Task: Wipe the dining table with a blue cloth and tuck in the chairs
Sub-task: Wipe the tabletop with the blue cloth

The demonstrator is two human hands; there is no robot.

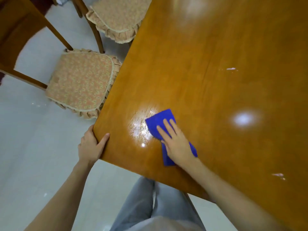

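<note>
Head view: a blue cloth [160,120] lies flat on the dining table [208,72], near the table's closest corner and beside a wet shiny patch [140,127]. The right hand [175,144] presses it down with straight fingers. The left hand [90,145] grips that table corner, thumb on top. Two cushioned chairs [80,82] stand along the table's left edge, their seats mostly showing.
</note>
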